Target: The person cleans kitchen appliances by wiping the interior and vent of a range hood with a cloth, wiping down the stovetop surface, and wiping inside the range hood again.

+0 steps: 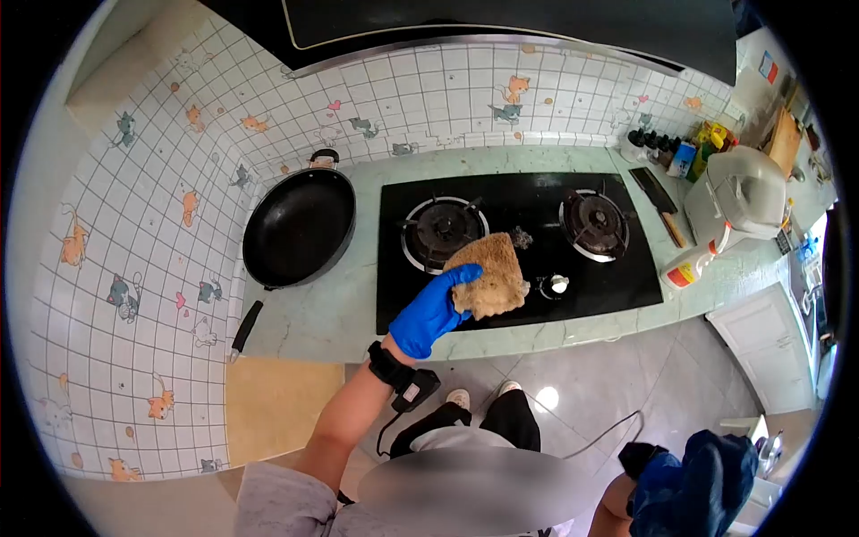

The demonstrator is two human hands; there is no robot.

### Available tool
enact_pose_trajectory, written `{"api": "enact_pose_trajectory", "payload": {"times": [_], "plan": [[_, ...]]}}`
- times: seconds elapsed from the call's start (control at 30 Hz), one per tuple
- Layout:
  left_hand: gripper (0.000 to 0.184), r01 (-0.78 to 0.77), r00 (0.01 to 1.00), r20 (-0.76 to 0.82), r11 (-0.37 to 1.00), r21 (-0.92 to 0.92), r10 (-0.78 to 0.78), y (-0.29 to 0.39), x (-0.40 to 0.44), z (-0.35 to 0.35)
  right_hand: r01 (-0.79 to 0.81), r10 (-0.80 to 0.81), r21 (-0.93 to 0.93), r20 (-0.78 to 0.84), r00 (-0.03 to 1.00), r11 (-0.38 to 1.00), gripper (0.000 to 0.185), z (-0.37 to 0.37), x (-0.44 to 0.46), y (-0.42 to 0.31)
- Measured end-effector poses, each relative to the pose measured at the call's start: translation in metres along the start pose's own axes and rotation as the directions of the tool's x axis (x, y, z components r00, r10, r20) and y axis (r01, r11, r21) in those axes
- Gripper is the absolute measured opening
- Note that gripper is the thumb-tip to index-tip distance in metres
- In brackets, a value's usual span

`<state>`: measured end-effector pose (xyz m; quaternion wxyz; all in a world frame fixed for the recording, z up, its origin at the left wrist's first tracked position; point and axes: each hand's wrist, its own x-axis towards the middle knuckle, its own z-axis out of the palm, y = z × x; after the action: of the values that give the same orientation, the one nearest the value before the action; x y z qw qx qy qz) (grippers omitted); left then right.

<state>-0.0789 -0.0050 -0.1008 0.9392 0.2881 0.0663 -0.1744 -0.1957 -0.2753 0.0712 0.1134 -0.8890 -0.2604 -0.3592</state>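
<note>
My left hand (431, 311), in a blue glove, grips a worn tan cloth or pad (490, 277) by its left side, thumb on top. The cloth is held over the front middle of the black gas hob (528, 192), between the left burner (445, 231) and a silver knob (559, 284). A small dark scrubber-like clump (521, 238) shows at the cloth's upper right. At the lower right is my right hand (658, 483), low and away from the counter, with bunched dark blue material around it; its fingers cannot be made out.
A black wok (300, 228) stands on the counter left of the hob, its handle toward the front. Right of the hob lie a cleaver (658, 199), a spray bottle (693, 267) and a pale lidded container (738, 192). Bottles and packets (682, 159) stand behind. The range hood (510, 36) hangs above.
</note>
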Motion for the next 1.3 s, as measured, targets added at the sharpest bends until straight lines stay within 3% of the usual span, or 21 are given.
{"api": "enact_pose_trajectory", "payload": {"times": [0.13, 0.33, 0.57, 0.67, 0.73, 0.8, 0.83, 0.93, 1.0, 1.1, 1.13, 1.2, 1.27, 1.3], "plan": [[0.045, 0.056, 0.998, 0.007, 0.997, -0.059, -0.056, 0.0, 0.01, 0.0, -0.153, 0.152, 0.021, 0.031, 0.988, 0.988, 0.03, 0.02, -0.003, 0.012], [0.045, 0.039, 0.999, -0.014, 0.996, 0.086, -0.038, 0.007, 0.021, 0.014, -0.308, 0.307, -0.009, 0.109, 0.945, 0.951, 0.028, 0.02, -0.003, 0.024], [0.044, -0.058, 0.992, -0.101, 0.988, 0.142, 0.073, 0.01, 0.042, 0.003, -0.421, 0.433, -0.104, 0.253, 0.865, 0.901, 0.026, 0.013, 0.008, 0.027], [0.037, -0.178, 0.953, -0.204, 0.958, 0.224, 0.225, 0.007, 0.05, 0.007, -0.451, 0.476, -0.154, 0.323, 0.818, 0.879, 0.026, 0.007, 0.022, 0.023], [0.036, -0.274, 0.943, -0.121, 0.929, 0.25, 0.31, 0.008, 0.054, 0.018, -0.472, 0.506, -0.185, 0.381, 0.774, 0.862, 0.025, 0.004, 0.033, 0.023], [0.035, -0.21, 0.965, -0.1, 0.946, 0.246, 0.241, 0.016, 0.057, 0.027, -0.486, 0.526, -0.209, 0.43, 0.734, 0.848, 0.025, 0.004, 0.038, 0.029], [0.035, -0.292, 0.943, -0.078, 0.917, 0.272, 0.323, 0.016, 0.068, 0.029, -0.493, 0.526, -0.2, 0.461, 0.715, 0.846, 0.024, 0.008, 0.043, 0.029], [0.035, -0.428, 0.883, -0.029, 0.83, 0.358, 0.468, 0.026, 0.1, 0.03, -0.469, 0.401, -0.04, 0.587, 0.703, 0.882, 0.024, 0.031, 0.046, 0.054], [0.031, -0.397, 0.897, -0.073, 0.867, 0.3, 0.436, 0.029, 0.116, 0.046, -0.302, 0.062, 0.258, 0.658, 0.75, 0.918, 0.033, 0.072, 0.018, 0.097], [0.024, -0.416, 0.875, -0.095, 0.837, 0.356, 0.475, 0.045, 0.155, 0.044, -0.395, 0.217, 0.308, 0.48, 0.85, 0.866, 0.028, 0.171, -0.056, 0.143], [0.022, -0.442, 0.857, -0.09, 0.813, 0.38, 0.508, 0.054, 0.171, 0.045, -0.513, 0.246, 0.335, 0.594, 0.766, 0.79, 0.03, 0.192, -0.063, 0.157], [0.032, -0.418, 0.87, -0.03, 0.77, 0.482, 0.492, 0.07, 0.201, 0.048, -0.578, 0.238, 0.495, 0.589, 0.772, 0.649, 0.027, 0.231, -0.081, 0.181], [0.033, -0.562, 0.675, -0.088, 0.589, 0.581, 0.732, 0.065, 0.229, 0.099, -0.585, 0.24, 0.594, 0.558, 0.794, 0.552, 0.025, 0.255, -0.079, 0.2], [0.035, -0.593, 0.624, -0.022, 0.491, 0.638, 0.781, 0.069, 0.246, 0.109, -0.584, 0.257, 0.664, 0.529, 0.808, 0.468, 0.024, 0.267, -0.077, 0.212]]}}
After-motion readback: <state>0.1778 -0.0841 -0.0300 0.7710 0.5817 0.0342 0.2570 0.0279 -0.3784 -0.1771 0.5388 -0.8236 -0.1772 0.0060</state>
